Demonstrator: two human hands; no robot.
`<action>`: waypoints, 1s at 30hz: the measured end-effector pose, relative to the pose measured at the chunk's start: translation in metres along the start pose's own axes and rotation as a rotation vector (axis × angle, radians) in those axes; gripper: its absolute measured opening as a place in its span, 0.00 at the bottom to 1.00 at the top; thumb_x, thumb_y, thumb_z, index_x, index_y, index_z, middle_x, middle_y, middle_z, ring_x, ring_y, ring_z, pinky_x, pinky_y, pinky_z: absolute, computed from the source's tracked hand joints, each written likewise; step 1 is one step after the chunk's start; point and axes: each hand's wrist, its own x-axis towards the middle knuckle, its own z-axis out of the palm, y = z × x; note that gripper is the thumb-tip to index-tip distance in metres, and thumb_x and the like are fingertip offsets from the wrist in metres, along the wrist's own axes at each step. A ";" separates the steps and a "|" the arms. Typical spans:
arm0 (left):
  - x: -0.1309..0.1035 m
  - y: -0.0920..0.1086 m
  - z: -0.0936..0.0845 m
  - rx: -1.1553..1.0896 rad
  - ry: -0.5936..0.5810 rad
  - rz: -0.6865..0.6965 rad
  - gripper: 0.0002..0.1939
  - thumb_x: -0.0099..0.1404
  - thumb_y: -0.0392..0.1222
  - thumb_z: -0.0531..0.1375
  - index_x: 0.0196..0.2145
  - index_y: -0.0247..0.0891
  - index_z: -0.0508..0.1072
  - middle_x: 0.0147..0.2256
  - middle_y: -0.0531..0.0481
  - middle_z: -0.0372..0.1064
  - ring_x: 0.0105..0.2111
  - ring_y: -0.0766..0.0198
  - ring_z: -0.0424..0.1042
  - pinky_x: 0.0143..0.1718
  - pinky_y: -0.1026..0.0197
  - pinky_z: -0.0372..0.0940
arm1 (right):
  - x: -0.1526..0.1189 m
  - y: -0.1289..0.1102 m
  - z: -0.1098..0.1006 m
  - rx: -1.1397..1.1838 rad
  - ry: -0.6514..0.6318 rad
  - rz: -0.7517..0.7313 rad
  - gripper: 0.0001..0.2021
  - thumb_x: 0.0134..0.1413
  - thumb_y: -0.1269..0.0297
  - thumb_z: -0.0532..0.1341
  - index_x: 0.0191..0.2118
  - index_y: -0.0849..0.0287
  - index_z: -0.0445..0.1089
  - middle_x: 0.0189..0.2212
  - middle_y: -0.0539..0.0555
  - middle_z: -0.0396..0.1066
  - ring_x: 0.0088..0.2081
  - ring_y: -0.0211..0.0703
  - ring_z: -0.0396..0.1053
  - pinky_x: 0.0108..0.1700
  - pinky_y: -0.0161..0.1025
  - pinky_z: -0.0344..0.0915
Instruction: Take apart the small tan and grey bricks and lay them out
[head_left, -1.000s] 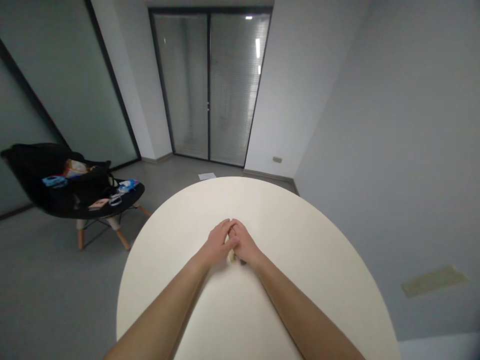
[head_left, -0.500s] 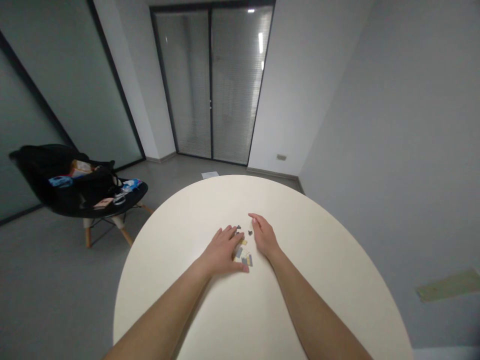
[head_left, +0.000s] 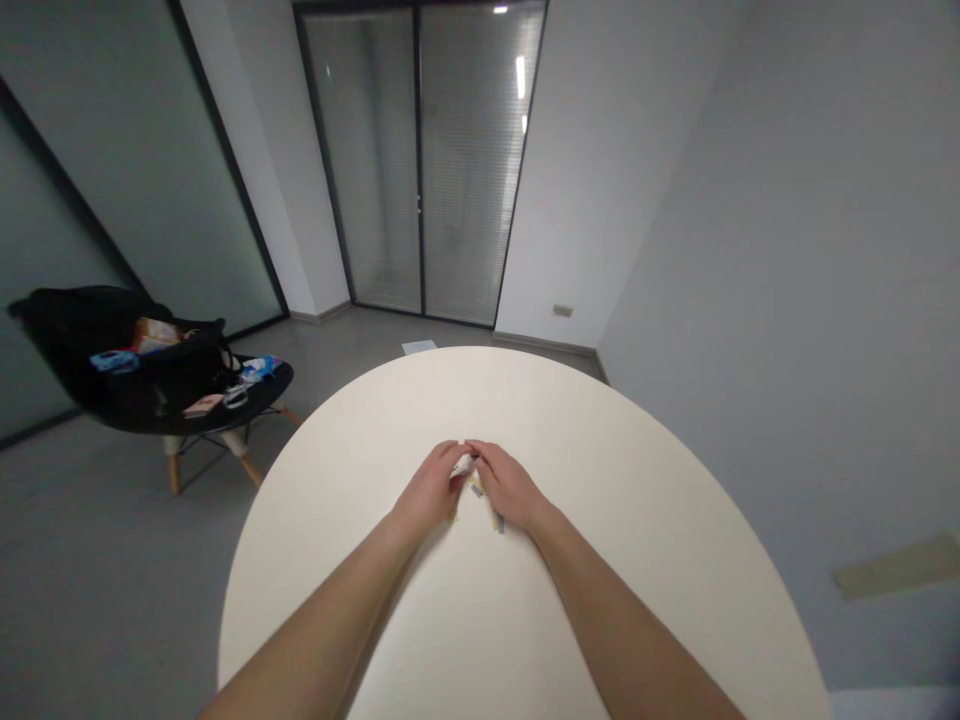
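A small heap of white, grey and yellow pieces [head_left: 463,466] that look like toy building bricks lies between my two hands on the round table. My left hand [head_left: 431,485] curves around its left side, fingers bent, the thumb partly hidden. From the right, my right hand [head_left: 510,485] cups it with fingers held together. The fingertips of both hands meet at the far side of the heap. A few flat grey and yellow pieces [head_left: 499,522] show beneath my right palm. Other pieces are covered by the hands.
The cream-white round tabletop [head_left: 600,450] spreads around the hands. Beyond it at left stands a black chair [head_left: 45,350] with a bag and small items on it. A glass double door [head_left: 420,180] is in the far wall. White paper [head_left: 418,347] lies on the floor.
My left hand was spread flat over the pieces and is now curved at their left. My right hand has moved left until the fingertips meet, drawing the pieces together.
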 end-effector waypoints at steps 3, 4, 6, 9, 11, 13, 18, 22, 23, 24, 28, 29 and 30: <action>0.000 -0.006 -0.003 0.046 0.044 -0.080 0.21 0.64 0.34 0.52 0.55 0.38 0.64 0.53 0.40 0.65 0.53 0.56 0.64 0.55 0.51 0.60 | 0.004 0.000 -0.003 0.124 0.016 0.084 0.20 0.56 0.72 0.48 0.53 0.56 0.64 0.45 0.53 0.71 0.47 0.39 0.68 0.53 0.41 0.64; -0.001 -0.006 -0.004 0.060 0.044 -0.096 0.20 0.65 0.35 0.52 0.55 0.38 0.64 0.53 0.40 0.65 0.53 0.55 0.64 0.55 0.51 0.60 | 0.006 0.001 -0.007 0.158 0.010 0.121 0.20 0.55 0.73 0.48 0.51 0.56 0.65 0.43 0.53 0.72 0.45 0.39 0.69 0.50 0.40 0.65; 0.000 -0.004 -0.007 0.082 0.021 -0.105 0.19 0.65 0.36 0.52 0.54 0.38 0.64 0.53 0.40 0.65 0.53 0.55 0.65 0.55 0.52 0.61 | 0.009 0.003 -0.018 0.168 -0.037 0.172 0.18 0.53 0.74 0.49 0.47 0.57 0.68 0.41 0.53 0.72 0.44 0.40 0.70 0.48 0.40 0.66; 0.001 0.004 -0.017 0.145 -0.005 -0.118 0.18 0.62 0.36 0.55 0.51 0.38 0.68 0.52 0.41 0.66 0.52 0.54 0.65 0.55 0.52 0.60 | 0.010 0.003 -0.041 0.006 -0.133 0.181 0.16 0.53 0.71 0.53 0.46 0.57 0.70 0.44 0.55 0.72 0.44 0.43 0.70 0.49 0.42 0.65; 0.000 0.010 -0.027 0.225 -0.021 -0.157 0.16 0.61 0.39 0.56 0.48 0.38 0.70 0.52 0.40 0.65 0.53 0.51 0.64 0.56 0.51 0.57 | 0.006 0.001 -0.056 -0.144 -0.208 0.194 0.18 0.50 0.66 0.60 0.49 0.56 0.70 0.47 0.57 0.70 0.46 0.46 0.69 0.50 0.44 0.64; -0.002 0.015 -0.039 0.254 -0.080 -0.198 0.18 0.61 0.43 0.59 0.48 0.40 0.71 0.53 0.41 0.65 0.52 0.50 0.65 0.55 0.51 0.58 | 0.001 -0.002 -0.066 -0.264 -0.318 0.234 0.32 0.38 0.60 0.69 0.54 0.53 0.67 0.50 0.58 0.67 0.48 0.50 0.67 0.51 0.45 0.63; -0.012 0.018 -0.060 0.152 -0.279 -0.204 0.45 0.41 0.48 0.71 0.57 0.45 0.64 0.54 0.41 0.63 0.52 0.46 0.65 0.53 0.53 0.60 | -0.005 -0.008 -0.064 -0.369 -0.461 0.261 0.53 0.20 0.62 0.75 0.61 0.48 0.58 0.50 0.57 0.65 0.47 0.52 0.68 0.49 0.44 0.64; -0.016 0.018 -0.058 0.119 -0.345 -0.252 0.44 0.41 0.40 0.71 0.57 0.46 0.64 0.51 0.43 0.65 0.48 0.49 0.68 0.50 0.55 0.61 | 0.003 -0.012 -0.051 -0.270 -0.413 0.170 0.40 0.29 0.66 0.72 0.56 0.51 0.65 0.43 0.53 0.71 0.41 0.46 0.70 0.45 0.39 0.65; -0.016 0.019 -0.056 0.111 -0.351 -0.264 0.42 0.42 0.38 0.70 0.57 0.46 0.64 0.49 0.43 0.65 0.46 0.51 0.69 0.49 0.56 0.62 | 0.005 -0.013 -0.047 -0.258 -0.391 0.174 0.37 0.30 0.66 0.72 0.54 0.52 0.67 0.42 0.52 0.72 0.39 0.45 0.70 0.43 0.38 0.65; -0.015 0.019 -0.054 0.103 -0.350 -0.271 0.41 0.43 0.38 0.69 0.57 0.46 0.65 0.48 0.43 0.66 0.44 0.52 0.70 0.48 0.56 0.62 | 0.006 -0.014 -0.044 -0.247 -0.363 0.182 0.35 0.32 0.66 0.71 0.53 0.53 0.68 0.41 0.53 0.72 0.37 0.44 0.70 0.42 0.38 0.65; -0.010 0.023 -0.047 0.087 -0.314 -0.270 0.35 0.45 0.35 0.66 0.54 0.44 0.68 0.44 0.44 0.68 0.40 0.53 0.71 0.43 0.58 0.63 | 0.009 -0.019 -0.029 -0.175 -0.263 0.153 0.29 0.39 0.63 0.69 0.52 0.56 0.69 0.38 0.53 0.73 0.35 0.42 0.70 0.40 0.37 0.65; -0.009 0.025 -0.046 0.090 -0.311 -0.267 0.33 0.46 0.34 0.66 0.52 0.43 0.69 0.42 0.44 0.69 0.40 0.53 0.71 0.43 0.58 0.63 | 0.009 -0.019 -0.026 -0.151 -0.251 0.139 0.27 0.41 0.62 0.69 0.52 0.57 0.69 0.36 0.53 0.73 0.34 0.41 0.70 0.39 0.37 0.65; -0.008 0.026 -0.047 0.091 -0.312 -0.267 0.32 0.46 0.34 0.65 0.51 0.43 0.70 0.41 0.45 0.69 0.39 0.54 0.71 0.42 0.58 0.63 | 0.009 -0.019 -0.025 -0.123 -0.240 0.133 0.26 0.42 0.62 0.68 0.51 0.57 0.69 0.35 0.52 0.73 0.33 0.40 0.69 0.39 0.37 0.65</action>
